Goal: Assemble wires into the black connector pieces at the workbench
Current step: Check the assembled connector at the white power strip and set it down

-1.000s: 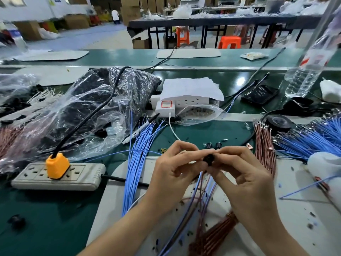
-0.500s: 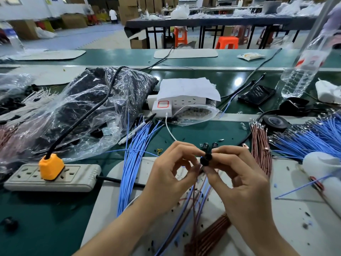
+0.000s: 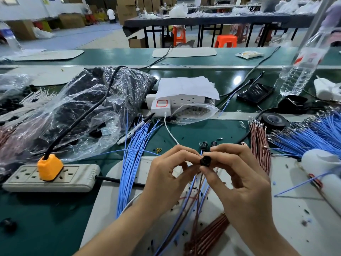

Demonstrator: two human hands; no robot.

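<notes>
A small round black connector piece [image 3: 205,160] is pinched between the fingertips of both hands over the grey work mat [image 3: 287,209]. My left hand [image 3: 171,174] pinches it from the left, my right hand [image 3: 238,183] from the right and front. Blue and brown wires [image 3: 195,198] hang from the connector down across the mat. Two more black connectors [image 3: 208,144] stand just behind my fingers. A bundle of loose blue wires [image 3: 132,159] lies left of the hands, and a brown wire bundle [image 3: 259,143] lies to the right.
A grey power strip [image 3: 55,179] with an orange plug [image 3: 49,168] sits at the left. Behind it lies a plastic bag of black parts [image 3: 86,108]. A white power strip under paper [image 3: 177,100], a phone [image 3: 255,92], a tape roll [image 3: 273,120], a water bottle [image 3: 302,69] and many blue wires [image 3: 313,133] lie behind and to the right.
The connector has been turned between my fingertips, so its round open end now faces me. Both hands stayed close together over the mat.
</notes>
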